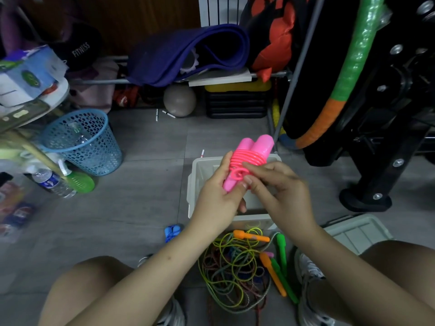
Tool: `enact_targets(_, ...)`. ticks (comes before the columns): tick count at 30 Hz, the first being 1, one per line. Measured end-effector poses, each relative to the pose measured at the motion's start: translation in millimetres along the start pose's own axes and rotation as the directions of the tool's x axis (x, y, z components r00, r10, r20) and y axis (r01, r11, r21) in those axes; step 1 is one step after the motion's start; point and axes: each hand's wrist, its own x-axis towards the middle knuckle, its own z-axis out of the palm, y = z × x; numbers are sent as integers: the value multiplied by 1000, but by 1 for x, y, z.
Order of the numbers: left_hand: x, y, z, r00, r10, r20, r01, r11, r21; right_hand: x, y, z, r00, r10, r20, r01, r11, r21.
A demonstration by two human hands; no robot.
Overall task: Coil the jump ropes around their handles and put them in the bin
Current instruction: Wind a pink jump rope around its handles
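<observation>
Left hand [217, 198]: gripping the lower end of the pink jump rope [247, 158], fingers curling round both handles. The bundle is being held directly above the white bin [200, 175], long axis slanting up and to the right, cord coiled tightly round the middle. Right hand [280, 194]: fingertips pinching the loose end at the coil, apparently tucking it. Both hands are equally near the bin. Bin interior mostly hidden behind the hands. Tangled ropes [237, 267] lying on the floor below.

One pink coiled jump rope [247, 161], one white bin [195, 182], one lid [357, 231]. Two orange handles [250, 236], two green handles [281, 248]. One blue basket [82, 142], too.
</observation>
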Motion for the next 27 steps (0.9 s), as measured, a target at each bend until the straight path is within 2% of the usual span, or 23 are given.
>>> enact_targets(5, -1, 2, -4, 999, 35, -26, -33, 999, 41, 2, 5, 2, 995, 97, 14, -98, 988, 118)
enact_targets(9, -3, -3, -6, 981, 155, -116, -129, 970, 207, -6, 0, 9, 979, 202, 34, -205, 970, 128)
enact_targets(11, -5, -6, -3, 972, 197, -130, -153, 946, 287, -7, -5, 11, 978, 208, -18, -202, 965, 166)
enact_targets(13, -6, -7, 1, 973, 200, -115, -160, 944, 288, -5, -6, 12, 979, 176, -102, -160, 975, 152)
enact_targets(15, -4, -5, 2, 984, 165, -74, -144, 962, 230, -2, -4, 11, 979, 79, -186, -71, 996, 49)
enact_targets(17, -2, -3, 2, 993, 113, -31, -107, 982, 157, 2, -2, 10, 978, -17, -207, 9, 999, -40)
enact_targets(21, -5, 1, 3, 998, 55, 25, -55, 998, -5, 8, 2, 6, 973, -113, -201, 85, 986, -143)
enact_targets(23, -7, 1, 3, 997, 76, 20, -75, 996, -44, 8, 2, 7, 988, -15, -155, -4, 992, -124)
enact_targets(25, -9, -2, 3, 995, 100, -9, -101, 991, -83, 9, -4, 9, 979, 199, -38, -200, 979, -32)
enact_targets(27, -12, -6, 6, 994, 111, -24, -112, 992, -61, 9, -10, 11, 928, 336, 161, -368, 895, 253)
